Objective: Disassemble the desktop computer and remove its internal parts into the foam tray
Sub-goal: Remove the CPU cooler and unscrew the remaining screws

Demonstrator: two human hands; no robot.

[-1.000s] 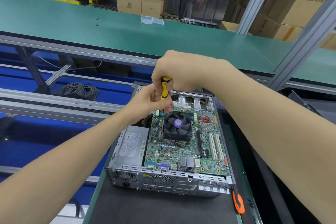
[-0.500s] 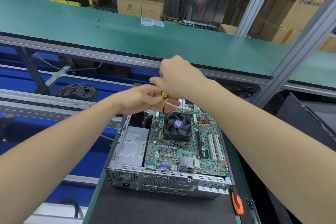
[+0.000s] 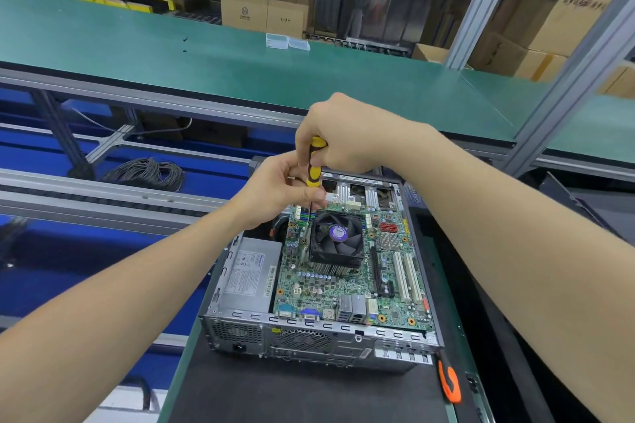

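An open desktop computer case (image 3: 309,343) lies on a black mat, showing its green motherboard (image 3: 347,292), a black CPU fan (image 3: 336,240) on a heatsink and a silver power supply (image 3: 249,273) at the left. A yellow-and-black screwdriver (image 3: 314,165) stands upright, its shaft reaching down beside the fan's left edge. My right hand (image 3: 347,134) grips the top of its handle. My left hand (image 3: 285,189) pinches the lower handle and shaft. No foam tray is in view.
An orange-and-black tool (image 3: 448,381) lies on the mat (image 3: 292,395) by the case's near right corner. A green workbench (image 3: 206,58) with small clear plastic boxes (image 3: 287,42) runs behind. A coil of black cable (image 3: 147,173) lies lower left. Aluminium frame posts rise at right.
Both hands stay on the screwdriver over the fan's left side. My left hand's fingers have shifted from lying across the shaft to pinching the lower handle. The view has shifted slightly.
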